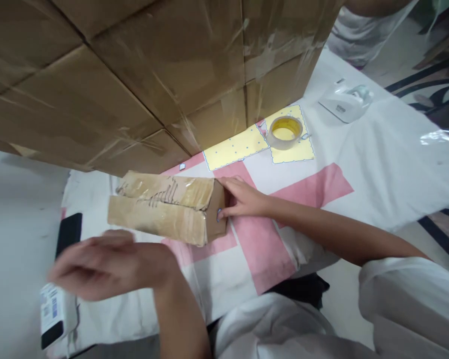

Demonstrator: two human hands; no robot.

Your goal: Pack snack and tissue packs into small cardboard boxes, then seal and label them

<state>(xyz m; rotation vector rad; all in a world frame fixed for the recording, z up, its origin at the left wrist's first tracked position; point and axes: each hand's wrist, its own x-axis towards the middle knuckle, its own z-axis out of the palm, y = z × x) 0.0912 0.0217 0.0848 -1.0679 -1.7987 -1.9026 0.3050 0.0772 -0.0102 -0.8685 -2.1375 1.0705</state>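
A small, worn cardboard box [160,209] lies on its side on the cloth-covered table, with dark pen marks and clear tape along its top seam. My right hand [243,197] grips its right end, fingers at the far edge and thumb against the end face. By the thumb shows a small bluish-white spot, too small to name. My left hand [97,264] hangs in front of the box's left end, apart from it. Motion smears its fingers, so whether it holds anything is unclear.
Behind the box rises a wall of large taped cartons [142,75]. A clear tape roll [285,132] rests on yellow dotted paper [294,157]. A white device [346,104] stands at the back right. At the left edge lie a black phone-like object [68,233] and a labelled white item [56,311].
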